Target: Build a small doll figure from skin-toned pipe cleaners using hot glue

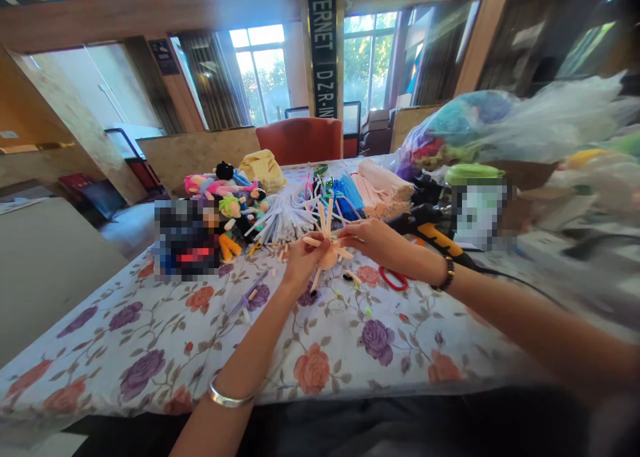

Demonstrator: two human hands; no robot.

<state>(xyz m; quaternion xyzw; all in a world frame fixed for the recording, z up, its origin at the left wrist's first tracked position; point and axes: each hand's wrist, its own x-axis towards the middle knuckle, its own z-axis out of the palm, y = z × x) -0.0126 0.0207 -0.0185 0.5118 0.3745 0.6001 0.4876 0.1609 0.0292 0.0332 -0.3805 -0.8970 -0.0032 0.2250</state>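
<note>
Between my two hands is a peach figure made of fuzzy pipe cleaners (329, 259), with several stems sticking up and out from a rounded body. My left hand (303, 263) pinches it from the left side. From the right, the fingers of my right hand (373, 240) are closed on one of its peach stems. Just beyond the figure lies a pile of white pipe cleaners (285, 210). Small cut pieces are scattered on the flowered tablecloth (200, 337) around my hands. Red-handled scissors (393, 280) rest below my right wrist and are partly hidden.
A black and yellow glue gun (440, 239) lies right of my right hand. Blue pipe cleaners (346, 197) and a peach bundle (384, 187) are at the back. Colourful pipe-cleaner dolls (230, 197) sit at the left. Filled plastic bags (540, 120) crowd the right.
</note>
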